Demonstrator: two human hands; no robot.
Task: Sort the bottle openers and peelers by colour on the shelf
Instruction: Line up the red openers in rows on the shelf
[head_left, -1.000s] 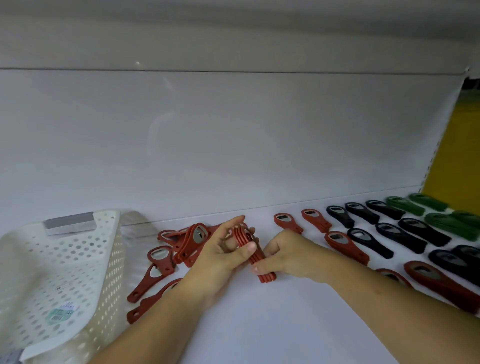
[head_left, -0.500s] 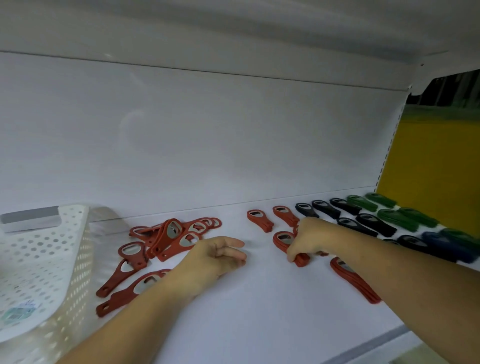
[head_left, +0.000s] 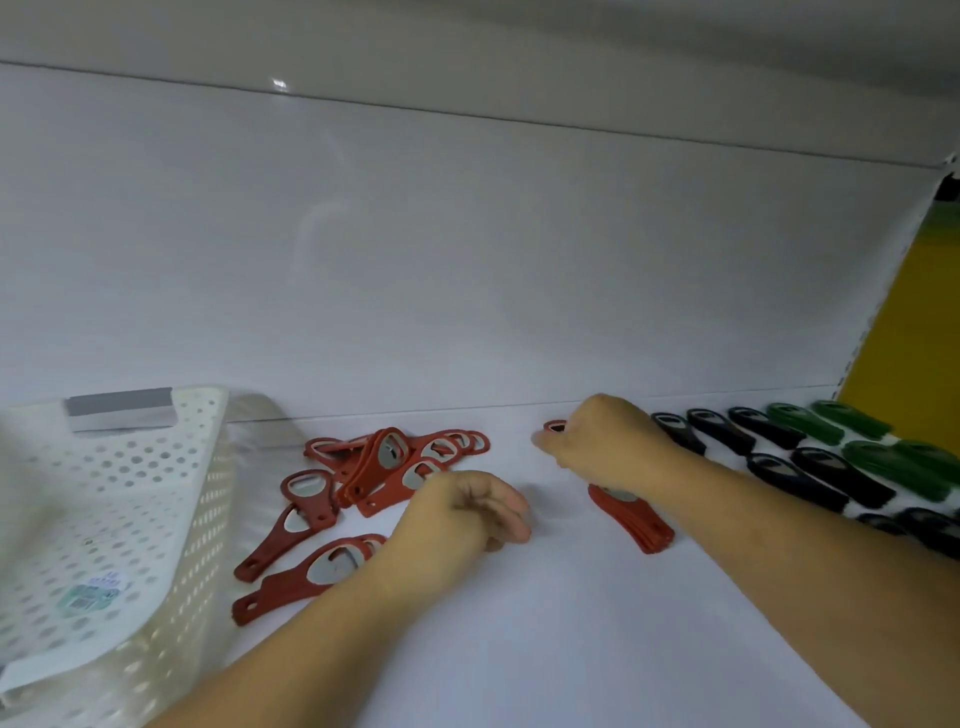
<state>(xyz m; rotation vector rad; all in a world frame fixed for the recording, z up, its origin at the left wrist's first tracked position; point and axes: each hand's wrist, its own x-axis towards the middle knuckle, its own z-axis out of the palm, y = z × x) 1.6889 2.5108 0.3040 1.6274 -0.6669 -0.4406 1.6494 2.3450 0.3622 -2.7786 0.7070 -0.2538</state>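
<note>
Where a white basket (head_left: 130, 519) fills the lower left of the frame, the shelf (head_left: 519, 649) beside it carries a loose red pile (head_left: 384, 462) of openers and peelers, most lying with their handles running from lower left to upper right. Just right of that pile, at lower centre, the left hand (head_left: 457, 519) rests knuckles up, its fingers loosely curled with nothing in them. It is the nearer hand to the unsorted pieces, which lie just beside it to the left and behind.

Further right, the right hand (head_left: 608, 441) reaches to the back of the shelf. Its curled fingers pinch a red opener (head_left: 556, 427), of which only the head shows. Below its wrist a red stack (head_left: 634, 519) lies slanted from upper left to lower right. The black openers (head_left: 800, 473) and then the green ones (head_left: 883, 441) fill the right edge.

Half a second ago the right hand sat on that stack and the left fingers were stretched flat. A second ago both hands held the stack between them.
</note>
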